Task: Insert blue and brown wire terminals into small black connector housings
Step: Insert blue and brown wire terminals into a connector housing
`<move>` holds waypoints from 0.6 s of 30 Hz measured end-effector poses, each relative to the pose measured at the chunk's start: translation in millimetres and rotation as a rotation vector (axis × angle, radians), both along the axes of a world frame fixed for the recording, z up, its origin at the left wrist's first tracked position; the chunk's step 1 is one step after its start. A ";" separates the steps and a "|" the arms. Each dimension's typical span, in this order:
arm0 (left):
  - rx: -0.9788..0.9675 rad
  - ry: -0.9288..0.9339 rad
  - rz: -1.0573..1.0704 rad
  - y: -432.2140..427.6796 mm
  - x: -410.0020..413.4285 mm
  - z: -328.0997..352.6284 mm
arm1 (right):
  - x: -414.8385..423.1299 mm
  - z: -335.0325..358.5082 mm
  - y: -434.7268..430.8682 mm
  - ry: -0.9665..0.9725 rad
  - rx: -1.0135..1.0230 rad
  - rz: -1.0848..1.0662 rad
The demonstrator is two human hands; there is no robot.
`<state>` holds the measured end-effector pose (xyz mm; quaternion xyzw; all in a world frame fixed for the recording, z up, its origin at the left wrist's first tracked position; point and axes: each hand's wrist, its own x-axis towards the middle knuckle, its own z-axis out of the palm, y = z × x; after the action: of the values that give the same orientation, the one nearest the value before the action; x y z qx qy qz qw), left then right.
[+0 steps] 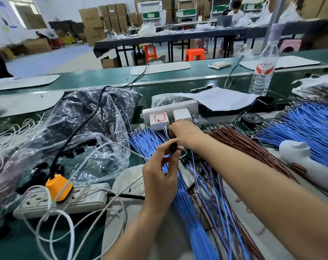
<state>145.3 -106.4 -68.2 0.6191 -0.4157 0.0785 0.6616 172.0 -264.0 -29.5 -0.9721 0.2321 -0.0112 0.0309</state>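
Blue wires (187, 212) are laid lengthwise with their terminals at the far end, probably so that single ends can be picked. Above them a black housing (173, 147) is pinched by the left hand (159, 177), seemingly presented for insertion. Just beyond it, the right hand (185, 134) is curled over the terminals; whether a wire is gripped cannot be told. Brown wires (244, 145) lie just to its right
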 end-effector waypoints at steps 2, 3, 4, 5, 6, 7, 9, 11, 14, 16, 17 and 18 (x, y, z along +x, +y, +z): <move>0.008 0.023 -0.028 -0.9 -1.0 0.1 | -2.2 -1.8 1.7 -0.056 -0.010 0.001; 0.010 0.033 -0.044 -1.0 -1.1 -0.2 | -5.4 -1.4 3.1 -0.126 -0.005 0.007; 0.010 0.030 -0.054 -1.4 -1.0 -0.4 | -10.4 0.5 4.0 -0.242 0.015 0.010; 0.014 0.016 -0.062 -1.7 -0.5 -0.7 | -17.5 4.1 5.4 -0.398 0.057 0.003; 0.023 0.006 -0.074 -1.8 -0.1 -1.1 | -27.2 8.2 7.5 -0.566 0.123 -0.011; 0.032 0.001 -0.088 -2.1 0.2 -1.2 | -39.2 12.3 10.7 -0.720 0.201 -0.014; 0.055 0.003 -0.119 -2.6 0.4 -1.4 | -67.1 13.8 20.5 -0.869 0.399 0.002; 0.086 -0.005 -0.127 -3.5 0.7 -1.8 | -97.3 4.2 32.6 -0.889 0.663 0.008; 0.132 -0.027 -0.134 -4.0 0.7 -3.2 | -135.3 -10.2 43.7 -0.977 0.993 -0.039; 0.155 -0.033 -0.143 -4.2 1.4 -3.4 | -148.9 -12.5 42.7 -1.037 1.070 -0.051; 0.161 -0.033 -0.147 -4.3 2.2 -3.5 | -152.5 -11.3 42.5 -1.050 1.092 -0.033; 0.165 -0.027 -0.153 -4.4 2.2 -3.9 | -154.8 -10.3 43.0 -1.056 1.101 -0.003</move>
<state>147.5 -110.7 -72.1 0.6369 -0.4758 0.0017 0.6066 17.2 -221.0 -39.8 -0.6816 0.1600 -0.3572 0.6182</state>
